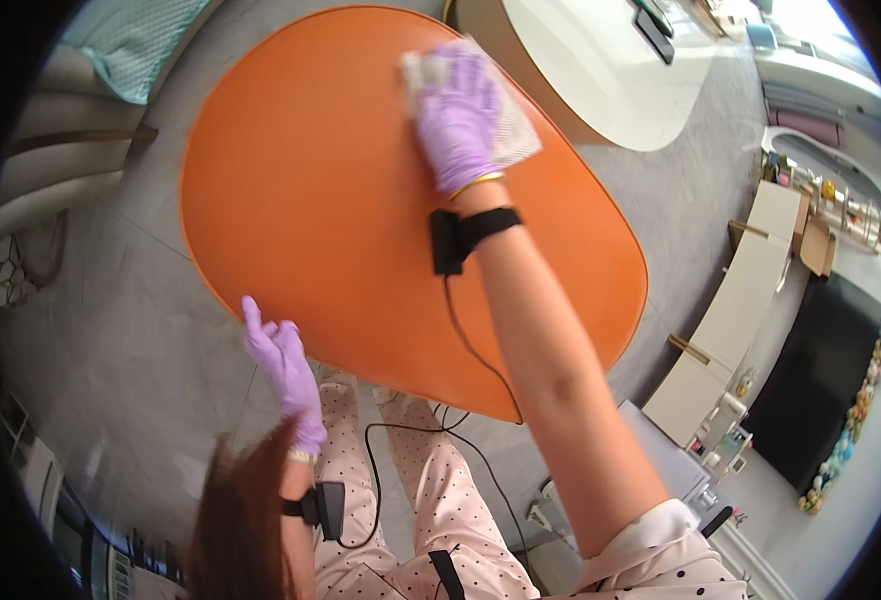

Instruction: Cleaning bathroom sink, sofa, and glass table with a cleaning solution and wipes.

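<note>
My right hand (461, 124), in a purple glove, lies palm down on a white textured wiping cloth (517, 131) near the far right edge of the orange tabletop (320, 195). The cloth spreads out to the right of the hand, and a bunched part shows by the thumb. At the table's near left edge is my left hand (279, 356), gloved the same way. Its fingers are apart and partly bent, with nothing in them. Whether it touches the rim I cannot tell.
A glossy white table (598, 67) with a dark phone (654, 36) adjoins at the far right. Black cables (448, 429) from the wrist straps hang over my legs. A grey sofa (73, 150) stands left; a low white cabinet (733, 315) and a television (815, 382) are right.
</note>
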The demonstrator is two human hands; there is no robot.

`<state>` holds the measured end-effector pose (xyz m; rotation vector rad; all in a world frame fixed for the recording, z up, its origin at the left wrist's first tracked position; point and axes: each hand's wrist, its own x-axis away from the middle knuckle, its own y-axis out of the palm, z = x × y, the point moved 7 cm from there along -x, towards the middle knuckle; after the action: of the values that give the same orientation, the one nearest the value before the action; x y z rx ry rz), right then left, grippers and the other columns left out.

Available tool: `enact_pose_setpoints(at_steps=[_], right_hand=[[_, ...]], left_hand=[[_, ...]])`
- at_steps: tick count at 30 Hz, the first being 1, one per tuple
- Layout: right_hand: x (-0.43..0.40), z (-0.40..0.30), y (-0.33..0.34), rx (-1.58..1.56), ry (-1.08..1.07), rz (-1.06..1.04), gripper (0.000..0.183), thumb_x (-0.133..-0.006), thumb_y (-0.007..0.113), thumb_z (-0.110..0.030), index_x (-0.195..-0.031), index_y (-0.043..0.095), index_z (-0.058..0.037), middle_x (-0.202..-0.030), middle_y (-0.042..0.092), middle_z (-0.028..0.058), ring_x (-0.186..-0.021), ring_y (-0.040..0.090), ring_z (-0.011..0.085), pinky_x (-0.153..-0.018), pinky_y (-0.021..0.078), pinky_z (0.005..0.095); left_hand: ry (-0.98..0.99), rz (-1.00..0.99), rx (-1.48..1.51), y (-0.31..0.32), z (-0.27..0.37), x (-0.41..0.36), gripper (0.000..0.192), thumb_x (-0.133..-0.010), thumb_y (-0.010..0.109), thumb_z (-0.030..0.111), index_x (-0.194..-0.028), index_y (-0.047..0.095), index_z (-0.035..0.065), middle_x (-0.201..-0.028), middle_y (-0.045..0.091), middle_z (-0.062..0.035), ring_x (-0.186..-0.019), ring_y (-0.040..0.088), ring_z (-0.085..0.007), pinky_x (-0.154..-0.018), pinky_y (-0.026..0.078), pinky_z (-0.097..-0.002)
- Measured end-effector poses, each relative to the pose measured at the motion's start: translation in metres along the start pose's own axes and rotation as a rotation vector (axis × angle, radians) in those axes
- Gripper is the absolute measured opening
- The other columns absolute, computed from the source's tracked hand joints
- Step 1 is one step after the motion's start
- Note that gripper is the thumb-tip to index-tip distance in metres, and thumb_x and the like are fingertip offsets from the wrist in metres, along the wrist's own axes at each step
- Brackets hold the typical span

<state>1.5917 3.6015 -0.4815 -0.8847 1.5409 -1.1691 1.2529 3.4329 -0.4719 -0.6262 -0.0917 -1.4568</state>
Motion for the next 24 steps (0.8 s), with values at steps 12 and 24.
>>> enact_pose_setpoints(at_steps=[12, 24], right_hand=[[0.124, 0.019, -0.048, 0.197, -0.431, -0.553, 0.048, -0.090, 0.051, -0.031, -0.137, 0.046, -0.0204, -0.136, 0.050, 0.0072, -0.126, 0.046, 0.0253, -0.107, 0.0337, 0.0417], [0.079, -0.069, -0.023, -0.180, -0.473, -0.599, 0.059, -0.093, 0.046, -0.034, -0.148, 0.034, -0.0148, -0.155, 0.031, 0.0050, -0.144, 0.024, 0.0307, -0.120, 0.0123, 0.0429]], left_hand=[[0.202, 0.155, -0.363, -0.037, 0.010, -0.084, 0.065, -0.091, 0.058, 0.006, -0.149, 0.030, 0.0068, -0.154, 0.029, -0.0161, -0.143, 0.026, -0.0306, -0.113, 0.030, -0.0380], [-0.172, -0.015, -0.302, -0.057, 0.011, -0.109, 0.090, -0.082, 0.065, -0.003, -0.154, 0.014, 0.0131, -0.156, 0.025, -0.0127, -0.139, 0.032, -0.0294, -0.114, 0.032, -0.0352]])
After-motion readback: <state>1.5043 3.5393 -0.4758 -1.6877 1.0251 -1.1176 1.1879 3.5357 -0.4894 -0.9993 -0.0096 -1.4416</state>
